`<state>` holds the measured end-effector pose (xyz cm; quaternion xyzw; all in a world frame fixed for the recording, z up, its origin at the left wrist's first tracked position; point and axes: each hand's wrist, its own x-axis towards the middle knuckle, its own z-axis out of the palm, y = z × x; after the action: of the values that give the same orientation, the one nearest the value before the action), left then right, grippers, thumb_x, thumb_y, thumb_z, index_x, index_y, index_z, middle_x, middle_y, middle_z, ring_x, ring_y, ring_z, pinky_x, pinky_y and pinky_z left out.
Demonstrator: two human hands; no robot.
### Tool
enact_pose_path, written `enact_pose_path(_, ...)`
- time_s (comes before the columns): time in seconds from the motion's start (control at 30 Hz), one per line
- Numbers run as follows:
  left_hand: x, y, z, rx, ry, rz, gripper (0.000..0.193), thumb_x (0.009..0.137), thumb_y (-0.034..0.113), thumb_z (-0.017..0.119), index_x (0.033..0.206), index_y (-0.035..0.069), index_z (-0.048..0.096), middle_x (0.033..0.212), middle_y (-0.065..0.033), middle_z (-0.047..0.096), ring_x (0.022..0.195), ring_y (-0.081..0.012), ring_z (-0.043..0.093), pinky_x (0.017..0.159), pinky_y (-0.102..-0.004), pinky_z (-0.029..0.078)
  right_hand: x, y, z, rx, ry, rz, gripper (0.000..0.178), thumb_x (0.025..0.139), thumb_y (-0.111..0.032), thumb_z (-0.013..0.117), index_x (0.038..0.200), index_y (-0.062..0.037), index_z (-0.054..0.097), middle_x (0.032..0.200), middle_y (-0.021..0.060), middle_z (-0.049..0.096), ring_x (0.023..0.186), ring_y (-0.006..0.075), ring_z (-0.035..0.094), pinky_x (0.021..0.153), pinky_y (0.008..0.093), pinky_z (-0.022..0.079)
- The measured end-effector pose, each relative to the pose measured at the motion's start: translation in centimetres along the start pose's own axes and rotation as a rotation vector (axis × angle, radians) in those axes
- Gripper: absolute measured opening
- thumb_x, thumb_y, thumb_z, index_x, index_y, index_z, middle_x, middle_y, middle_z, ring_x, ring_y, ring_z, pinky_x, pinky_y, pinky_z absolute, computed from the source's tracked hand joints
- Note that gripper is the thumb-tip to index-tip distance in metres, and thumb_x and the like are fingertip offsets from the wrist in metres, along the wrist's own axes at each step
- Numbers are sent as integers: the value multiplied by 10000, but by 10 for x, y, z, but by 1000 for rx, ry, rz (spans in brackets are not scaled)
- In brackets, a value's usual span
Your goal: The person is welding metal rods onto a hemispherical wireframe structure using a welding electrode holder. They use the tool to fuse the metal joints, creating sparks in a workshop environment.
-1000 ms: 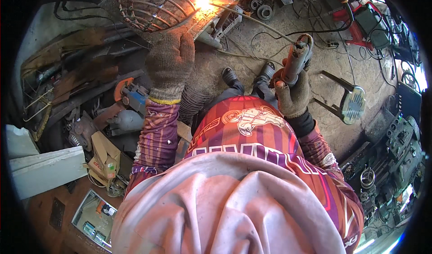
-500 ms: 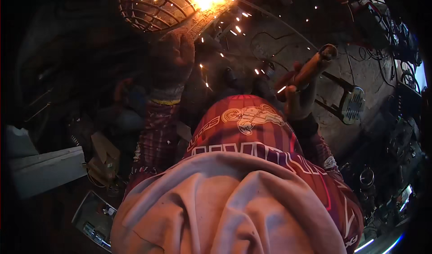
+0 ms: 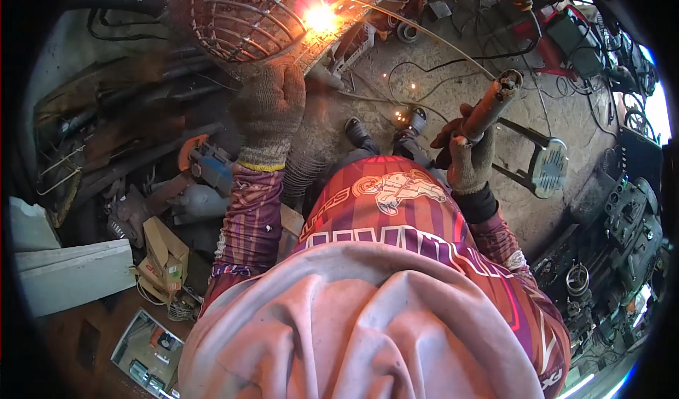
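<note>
My right hand (image 3: pixel 468 155), in a knitted glove, is closed around a tubular welding electrode holder (image 3: pixel 489 109). A thin welding rod (image 3: pixel 424 33) runs from the holder up and left to a bright arc. The arc burns beside a round cage of bent metal bars (image 3: pixel 247 14), which rests on a metal work table (image 3: pixel 375 0). My left hand (image 3: pixel 272 106), also gloved, is at the table's near edge, just below the cage. Its fingers look curled together; whatever they grip, if anything, is hidden.
A cable (image 3: pixel 453 63) loops over the concrete floor toward a green and red machine (image 3: pixel 569 35). A small metal stool (image 3: pixel 548 166) stands right of my right hand. An angle grinder (image 3: pixel 212 167), a cardboard box (image 3: pixel 164 257) and metal bars lie at left. Engine parts (image 3: pixel 629 208) pile up at right.
The arc glow is smaller and lies slightly nearer me, with fewer sparks flying. The surroundings show brighter. Both hands stay nearly in place.
</note>
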<state>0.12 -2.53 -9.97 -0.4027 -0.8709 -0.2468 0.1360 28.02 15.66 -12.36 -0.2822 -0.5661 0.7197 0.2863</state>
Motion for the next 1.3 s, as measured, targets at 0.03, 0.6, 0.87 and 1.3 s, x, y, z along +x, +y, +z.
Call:
enact_pose_path(0.03, 1, 1, -1, -8, 4, -2, 198, 977, 313, 651, 958, 133, 731, 845, -130, 715, 742, -349, 712, 642, -451, 573, 1, -2, 0, 13, 9, 9, 751, 919, -419, 782, 1410, 30, 435, 966, 72, 614, 840, 155, 620, 706, 333, 550)
enact_pose_path(0.6, -2, -2, 3, -77, 70, -16, 200, 982, 290, 644, 970, 100, 706, 829, -160, 701, 732, -369, 699, 642, -459, 564, -4, -29, -10, -51, 93, -88, 792, 895, -429, 803, 1398, 44, 414, 944, 73, 625, 781, 181, 642, 656, 353, 578)
enact_pose_path(0.87, -1, -2, 5, -34, 50, 11, 235, 997, 325, 613, 974, 110, 706, 819, -152, 714, 728, -370, 703, 629, -465, 563, 1, -29, -25, -72, 91, -58, 806, 901, -453, 792, 1402, 51, 413, 952, 83, 628, 800, 178, 641, 688, 359, 581)
enact_pose_path(1.3, 3, 9, -8, 119, -90, -141, 256, 1021, 284, 619, 1140, 75, 707, 1031, -188, 734, 925, -374, 726, 801, -443, 569, 40, 0, -81, -88, -235, 62, 550, 956, -247, 658, 1387, 37, 467, 1043, 77, 634, 890, 160, 610, 811, 323, 514)
